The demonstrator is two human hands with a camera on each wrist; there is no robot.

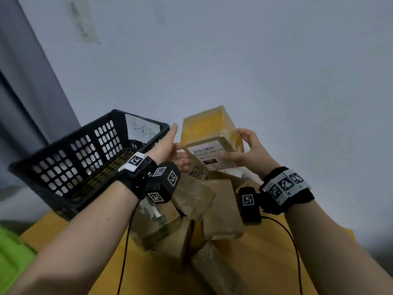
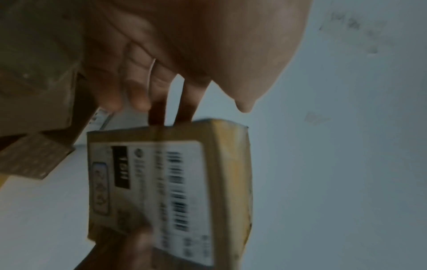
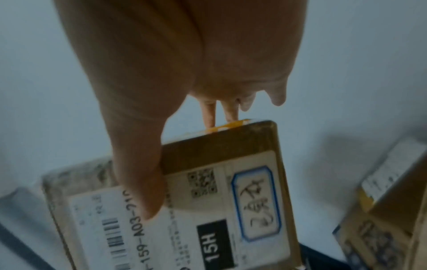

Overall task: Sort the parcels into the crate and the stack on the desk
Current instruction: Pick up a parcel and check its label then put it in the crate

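A cardboard parcel (image 1: 204, 133) wrapped in yellow tape, with a white shipping label, is held up in the air just right of the black crate (image 1: 85, 150). My right hand (image 1: 231, 143) pinches it, the thumb (image 3: 138, 173) lying across the label and the fingers on the far side. My left hand (image 1: 176, 143) touches the parcel's left edge with straight fingers (image 2: 184, 102), and its thumb stands free of the box. In the left wrist view the parcel (image 2: 226, 173) shows its barcode face. In the right wrist view the parcel (image 3: 208, 151) shows a black "15H" mark.
Several brown parcels (image 1: 221, 209) lie in a loose pile on the yellow desk (image 1: 265, 262) below my hands. A handwritten paper note (image 1: 142, 130) leans inside the crate. A grey curtain (image 1: 25, 81) hangs at the left and a green object (image 1: 12, 252) sits at the lower left.
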